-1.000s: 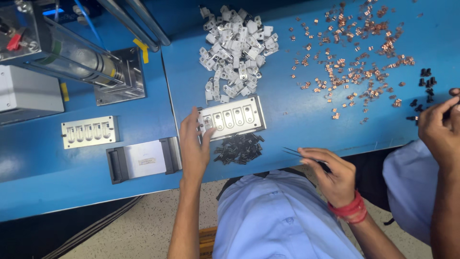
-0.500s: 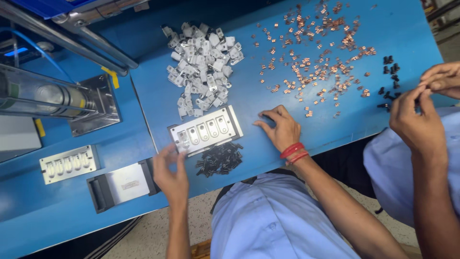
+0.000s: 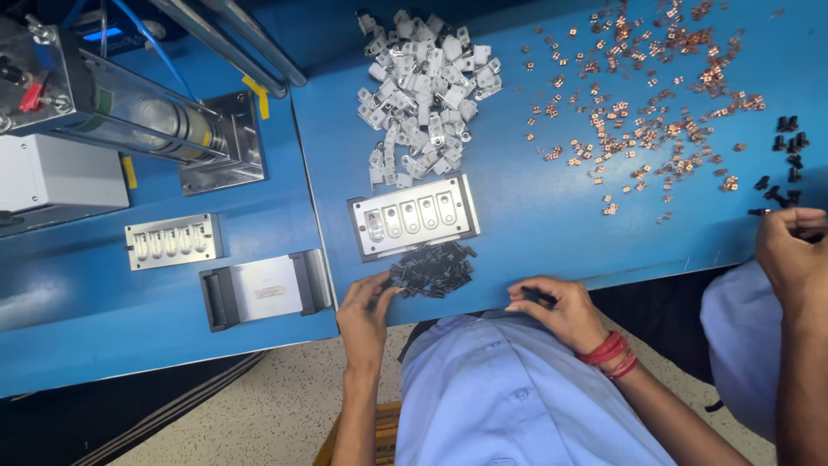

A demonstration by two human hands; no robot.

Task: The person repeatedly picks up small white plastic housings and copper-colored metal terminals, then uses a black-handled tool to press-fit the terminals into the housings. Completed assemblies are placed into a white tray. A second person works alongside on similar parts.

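Left hand point(image 3: 364, 312): fingertips in the near-left edge of the pile of small black parts point(image 3: 431, 269), loosely curled; whether a part is already pinched cannot be told.

Right hand point(image 3: 559, 311): closed around a thin dark tool point(image 3: 538, 297), probably tweezers, resting at the table's near edge, just right of the black pile.

Handling note, as a judgement: take one black part at a time from the pile's edge, keeping the tool hand braced on the table point(image 3: 535, 216) edge for steadiness.

Just beyond the black pile: one grey metal fixture plate point(image 3: 413, 216) with five pockets in a row; the leftmost appears to hold something reddish, the other four look unfilled.

Left of the grip, well apart: one flat holder with a white card point(image 3: 266, 288); one second five-pocket plate point(image 3: 173, 241); beyond them, one pneumatic cylinder assembly point(image 3: 129, 108).

Farther beyond the fixture: one heap of white plastic housings point(image 3: 424, 82), too many to count.

Far right: scattered copper contacts point(image 3: 651, 95), uncountable; about ten loose black pieces point(image 3: 787, 155).

Right edge: another person's hand point(image 3: 789, 259), separate work.
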